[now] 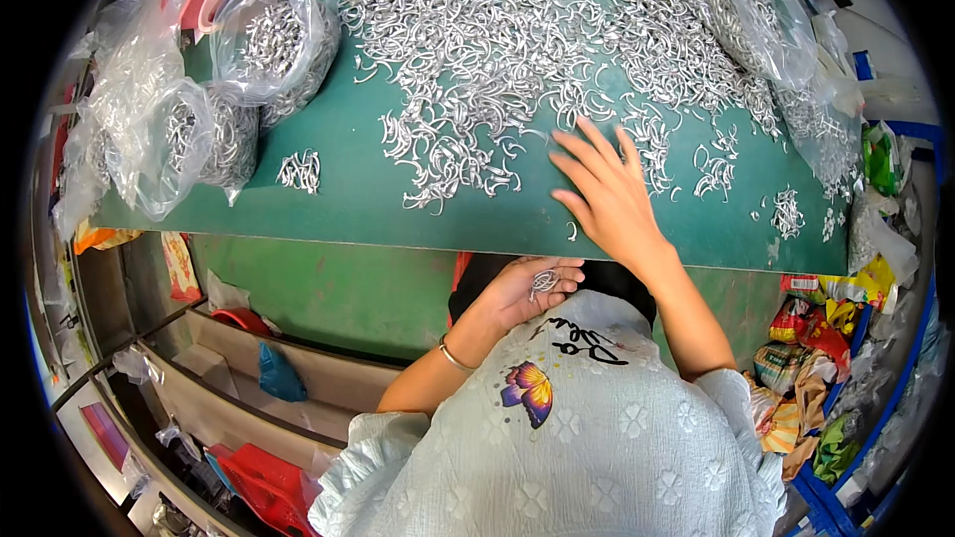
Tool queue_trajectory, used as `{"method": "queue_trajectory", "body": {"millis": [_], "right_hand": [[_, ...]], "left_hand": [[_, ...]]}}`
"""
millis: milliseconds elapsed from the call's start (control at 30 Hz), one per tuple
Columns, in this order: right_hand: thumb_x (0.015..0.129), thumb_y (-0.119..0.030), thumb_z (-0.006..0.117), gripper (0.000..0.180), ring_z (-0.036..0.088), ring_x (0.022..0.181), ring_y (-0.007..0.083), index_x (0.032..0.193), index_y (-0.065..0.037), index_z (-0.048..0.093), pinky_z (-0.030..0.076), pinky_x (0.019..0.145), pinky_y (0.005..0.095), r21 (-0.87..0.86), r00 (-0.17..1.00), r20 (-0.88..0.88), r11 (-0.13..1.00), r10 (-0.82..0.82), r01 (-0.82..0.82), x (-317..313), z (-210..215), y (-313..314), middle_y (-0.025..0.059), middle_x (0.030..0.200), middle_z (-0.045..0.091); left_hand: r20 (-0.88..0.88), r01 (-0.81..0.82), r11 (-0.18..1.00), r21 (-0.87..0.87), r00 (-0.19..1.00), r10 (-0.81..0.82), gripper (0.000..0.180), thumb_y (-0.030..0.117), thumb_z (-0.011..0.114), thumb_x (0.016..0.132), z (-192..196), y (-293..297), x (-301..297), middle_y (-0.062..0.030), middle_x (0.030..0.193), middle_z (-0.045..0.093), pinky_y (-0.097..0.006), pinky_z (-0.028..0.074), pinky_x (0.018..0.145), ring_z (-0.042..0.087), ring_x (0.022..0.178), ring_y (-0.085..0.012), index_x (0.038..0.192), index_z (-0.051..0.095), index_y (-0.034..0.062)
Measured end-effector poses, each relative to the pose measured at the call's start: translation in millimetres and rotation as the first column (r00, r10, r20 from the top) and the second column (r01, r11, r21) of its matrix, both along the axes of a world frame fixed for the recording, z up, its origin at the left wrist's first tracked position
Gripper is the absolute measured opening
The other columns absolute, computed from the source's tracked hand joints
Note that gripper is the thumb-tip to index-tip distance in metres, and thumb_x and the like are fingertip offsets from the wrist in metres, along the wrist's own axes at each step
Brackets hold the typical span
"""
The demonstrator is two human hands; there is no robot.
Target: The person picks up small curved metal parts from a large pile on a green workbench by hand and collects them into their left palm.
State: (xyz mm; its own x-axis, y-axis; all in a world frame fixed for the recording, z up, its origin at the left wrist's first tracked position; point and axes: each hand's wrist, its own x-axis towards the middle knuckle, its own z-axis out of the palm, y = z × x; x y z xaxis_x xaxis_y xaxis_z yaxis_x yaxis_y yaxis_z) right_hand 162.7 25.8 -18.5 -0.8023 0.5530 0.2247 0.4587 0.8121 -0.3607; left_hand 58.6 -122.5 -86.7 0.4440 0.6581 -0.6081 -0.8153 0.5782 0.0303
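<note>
Two hands in view, both the person's own. Right hand (609, 197) lies flat on the green surface (348, 194), palm down, fingers (597, 144) spread and open, gripping nothing; the fingertips reach the near edge of the big heap of clips (517, 30). Left hand (522, 290) is held below the surface's near edge, close to the body, palm up, fingers curled loosely around a small bunch (543, 282) of the same silver clips; number in the bunch cannot be told. One thin bangle (454, 357) sits on the left wrist.

Clips in the heap: too many to count, several hundred at least, covering the far middle of the surface. Smaller separate clusters: one (299, 170) well left of the right hand, one (786, 211) near the right edge, one (714, 171) between that and the hand. One single clip (572, 232) lies at the near edge, just beside the right thumb.

Clear bags holding clips: two on the left, bag one (274, 35) far and bag two (194, 144) nearer, touching each other; a third bag (766, 20) at the far right. More bags behind them, count unclear.

Below the surface on the left, one red bowl (242, 319). Crumpled wrappers (811, 378) fill a blue crate (846, 497) at the lower right.
</note>
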Motion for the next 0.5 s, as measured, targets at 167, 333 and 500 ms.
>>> {"method": "queue_trajectory", "body": {"millis": [167, 333, 500], "right_hand": [[0.077, -0.011, 0.070, 0.022, 0.051, 0.112, 0.0278, 0.098, -0.006, 0.064, 0.033, 0.097, 0.0485, -0.131, 0.976, -0.201, 0.990, -0.080, 0.054, 16.2, 9.7, -4.9, 0.0068, 0.109, 0.060], [0.077, -0.012, 0.070, 0.018, 0.050, 0.096, 0.0250, 0.091, -0.005, 0.063, 0.034, 0.086, 0.0413, 0.027, 0.976, -0.164, 0.989, -0.140, 0.147, -31.6, -13.1, 2.1, 0.0061, 0.098, 0.056], [0.075, -0.009, 0.068, 0.019, 0.049, 0.097, 0.0257, 0.093, -0.006, 0.060, 0.034, 0.086, 0.0413, 0.045, 0.998, -0.059, 0.999, -0.013, 0.016, -3.0, -1.9, -11.4, 0.0055, 0.099, 0.053]], "left_hand": [[0.191, -0.044, 0.996, 0.081, 0.981, 0.028, 0.036, 0.018, 0.039, 0.097, -20.5, -8.9, -0.8, -0.0224, 0.108, 0.064, -0.034, 0.055, 0.084, 0.065, 0.098, -0.0274, 0.114, 0.055, -0.0087], [-0.026, 0.050, 0.995, -0.082, 0.998, -0.053, 0.047, 0.019, 0.025, 0.097, 16.6, 9.0, 0.9, -0.0293, 0.118, 0.057, -0.042, 0.050, 0.095, 0.060, 0.107, -0.0365, 0.120, 0.048, -0.0141], [0.053, 0.008, 0.998, -0.057, 0.999, -0.005, 0.051, 0.019, 0.020, 0.096, 9.5, 4.2, -3.1, -0.0334, 0.122, 0.052, -0.044, 0.046, 0.100, 0.056, 0.113, -0.0407, 0.123, 0.043, -0.0185]]}}
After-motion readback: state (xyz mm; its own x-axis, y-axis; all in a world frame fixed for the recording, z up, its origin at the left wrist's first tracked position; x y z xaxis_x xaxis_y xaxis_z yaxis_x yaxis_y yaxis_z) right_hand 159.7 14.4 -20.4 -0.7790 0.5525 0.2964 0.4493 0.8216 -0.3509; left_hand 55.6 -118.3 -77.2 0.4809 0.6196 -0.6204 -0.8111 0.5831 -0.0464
